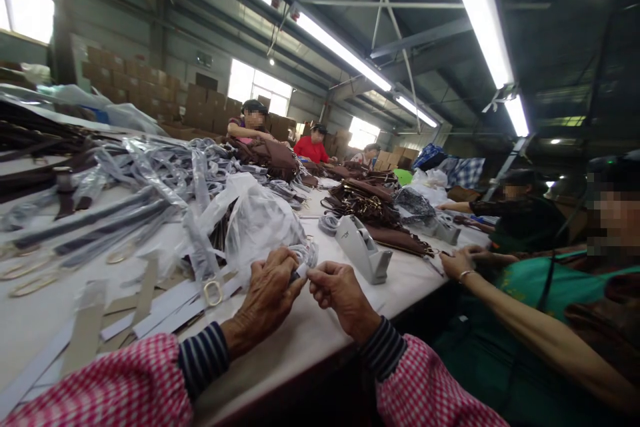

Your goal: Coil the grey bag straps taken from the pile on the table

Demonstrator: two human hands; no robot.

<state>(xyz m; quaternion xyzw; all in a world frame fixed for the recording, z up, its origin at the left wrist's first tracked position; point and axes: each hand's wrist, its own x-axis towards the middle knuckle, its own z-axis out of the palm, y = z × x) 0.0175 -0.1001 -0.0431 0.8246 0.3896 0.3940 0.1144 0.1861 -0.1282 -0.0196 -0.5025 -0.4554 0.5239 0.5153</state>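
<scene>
My left hand [270, 293] is closed around a coiled strap in clear plastic wrap [306, 252], its grey loops showing beyond the fingers. Thumb and forefinger of my right hand [340, 293] pinch together at the coil's near end, by a small whitish bit; what exactly they hold is too small to tell. A grey tape dispenser [361, 250] stands just beyond my right hand. Left of my left hand lies a plastic-wrapped strap with a gold buckle [213, 292]. Crumpled clear plastic [265, 220] sits right behind my left hand.
Many wrapped straps [165, 167] are heaped on the left of the white table [280, 373], with cardboard strips [85, 327] nearer me. Brown leather pieces [360, 203] are piled beyond the dispenser. A co-worker in green [530, 287] sits close on my right; others work farther back.
</scene>
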